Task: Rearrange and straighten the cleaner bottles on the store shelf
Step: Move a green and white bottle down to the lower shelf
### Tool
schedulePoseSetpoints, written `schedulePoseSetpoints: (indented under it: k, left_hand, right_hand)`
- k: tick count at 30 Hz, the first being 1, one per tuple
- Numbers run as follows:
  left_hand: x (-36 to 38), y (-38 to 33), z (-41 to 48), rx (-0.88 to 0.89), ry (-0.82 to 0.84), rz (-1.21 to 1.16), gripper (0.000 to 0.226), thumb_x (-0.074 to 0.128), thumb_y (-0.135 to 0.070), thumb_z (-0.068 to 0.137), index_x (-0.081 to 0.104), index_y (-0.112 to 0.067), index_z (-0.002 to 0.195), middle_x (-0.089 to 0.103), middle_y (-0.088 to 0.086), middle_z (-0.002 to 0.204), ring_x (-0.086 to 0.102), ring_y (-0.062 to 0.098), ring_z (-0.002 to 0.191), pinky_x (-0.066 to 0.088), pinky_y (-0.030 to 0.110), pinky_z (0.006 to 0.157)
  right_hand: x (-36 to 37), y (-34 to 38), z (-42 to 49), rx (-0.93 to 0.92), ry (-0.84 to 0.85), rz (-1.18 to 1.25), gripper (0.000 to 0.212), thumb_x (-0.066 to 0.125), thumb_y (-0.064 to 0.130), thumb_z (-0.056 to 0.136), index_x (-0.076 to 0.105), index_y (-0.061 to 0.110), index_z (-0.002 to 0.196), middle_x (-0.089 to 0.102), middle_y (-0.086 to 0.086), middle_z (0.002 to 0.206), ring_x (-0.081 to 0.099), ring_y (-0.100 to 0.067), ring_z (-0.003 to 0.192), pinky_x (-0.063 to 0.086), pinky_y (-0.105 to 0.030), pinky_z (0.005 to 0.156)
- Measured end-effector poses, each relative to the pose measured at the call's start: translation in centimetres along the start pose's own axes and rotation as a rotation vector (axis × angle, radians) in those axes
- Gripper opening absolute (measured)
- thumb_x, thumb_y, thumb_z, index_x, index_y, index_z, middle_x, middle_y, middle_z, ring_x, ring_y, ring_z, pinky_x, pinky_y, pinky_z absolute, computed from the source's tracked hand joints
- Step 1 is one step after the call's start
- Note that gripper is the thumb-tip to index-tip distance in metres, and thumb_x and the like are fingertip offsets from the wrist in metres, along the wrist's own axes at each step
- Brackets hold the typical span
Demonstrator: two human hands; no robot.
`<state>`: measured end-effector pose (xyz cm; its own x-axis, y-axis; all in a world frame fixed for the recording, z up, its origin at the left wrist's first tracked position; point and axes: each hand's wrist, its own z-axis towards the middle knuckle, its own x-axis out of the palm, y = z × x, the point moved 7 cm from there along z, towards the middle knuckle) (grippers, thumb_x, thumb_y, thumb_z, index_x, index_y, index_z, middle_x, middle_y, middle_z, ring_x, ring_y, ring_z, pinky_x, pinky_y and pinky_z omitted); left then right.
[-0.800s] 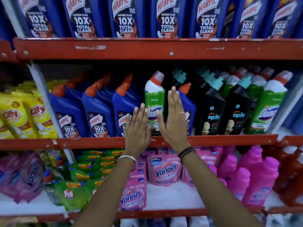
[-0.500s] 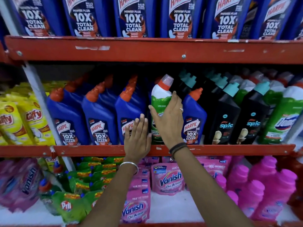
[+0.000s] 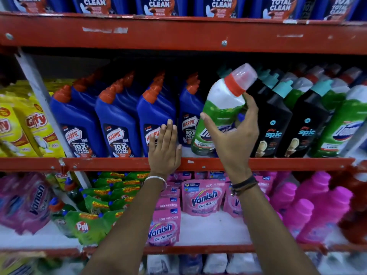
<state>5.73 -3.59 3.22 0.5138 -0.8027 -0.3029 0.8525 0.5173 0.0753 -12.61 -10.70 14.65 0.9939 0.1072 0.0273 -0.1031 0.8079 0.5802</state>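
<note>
Gripping the green bottle (image 3: 222, 118) in our right hand (image 3: 234, 139), we are tilting its neck rightward; our left hand (image 3: 164, 147) is resting flat-fingered on the blue bottle (image 3: 156, 114).

Red metal shelf rails (image 3: 178, 34) crossing the view in three tiers, paint chipped and scuffed, bolt heads showing; a slanted pale upright (image 3: 42, 100) running from ten o'clock toward seven o'clock; white shelf board (image 3: 208, 227) bare in patches on the lower tier toward six o'clock; deep shadow behind the stock at twelve o'clock under the top rail; yellow pouches (image 3: 35, 126) at nine o'clock; pink pouches (image 3: 202, 197) near six o'clock; pink jugs (image 3: 317, 211) at four o'clock; even, dim indoor light.
</note>
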Motion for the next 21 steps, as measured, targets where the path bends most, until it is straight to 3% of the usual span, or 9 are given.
schedulePoseSetpoints:
  k: [3,6,12,17,21]
  left_hand:
    - [-0.1,-0.1,0.0,-0.003,0.013,0.005,0.063,0.024,-0.033,0.100,-0.002,-0.013,0.154,-0.010,-0.001,0.161,-0.005,0.014,0.148,-0.004,0.041,0.118]
    - [-0.1,-0.2,0.0,-0.011,0.022,0.003,0.065,0.027,-0.033,0.099,-0.003,-0.014,0.154,-0.013,-0.003,0.160,-0.007,0.013,0.148,-0.003,0.042,0.117]
    - [0.1,-0.3,-0.2,0.007,0.025,-0.003,0.066,0.026,-0.032,0.098,-0.006,-0.015,0.153,-0.016,-0.005,0.159,-0.009,0.011,0.147,-0.006,0.038,0.118]
    - [0.0,-0.3,-0.3,0.013,0.004,-0.032,0.065,0.024,-0.031,0.099,-0.008,-0.016,0.153,-0.016,-0.006,0.159,-0.009,0.010,0.147,-0.006,0.037,0.118]
    - [0.0,-0.3,-0.3,0.012,-0.008,-0.047,0.065,0.023,-0.032,0.099,-0.008,-0.016,0.153,-0.016,-0.007,0.159,-0.009,0.009,0.147,-0.006,0.036,0.118]
  right_hand:
    - [-2.8,-0.6,-1.7,0.068,0.026,0.034,0.083,0.081,0.043,0.070,0.042,0.006,0.134,0.050,0.000,0.129,0.051,-0.015,0.121,0.052,-0.044,0.092]
    - [-4.6,-2.1,-4.9,0.134,0.067,-0.003,0.083,0.082,0.044,0.067,0.044,0.008,0.131,0.053,-0.003,0.129,0.053,-0.016,0.118,0.053,-0.044,0.090]
    - [-4.7,-8.9,-11.8,0.393,0.240,-0.080,0.081,0.089,0.028,0.059,0.046,0.010,0.126,0.054,0.000,0.117,0.053,-0.013,0.104,0.052,-0.025,0.088]
    - [-3.1,-15.8,-17.7,0.647,0.377,-0.124,0.075,0.091,0.024,0.057,0.040,0.028,0.112,0.055,0.011,0.103,0.060,-0.016,0.097,0.054,-0.041,0.088]
    - [-2.5,-19.0,-21.1,0.722,0.455,-0.179,0.075,0.090,0.022,0.058,0.039,0.027,0.113,0.058,0.001,0.109,0.060,-0.016,0.098,0.054,-0.041,0.089]
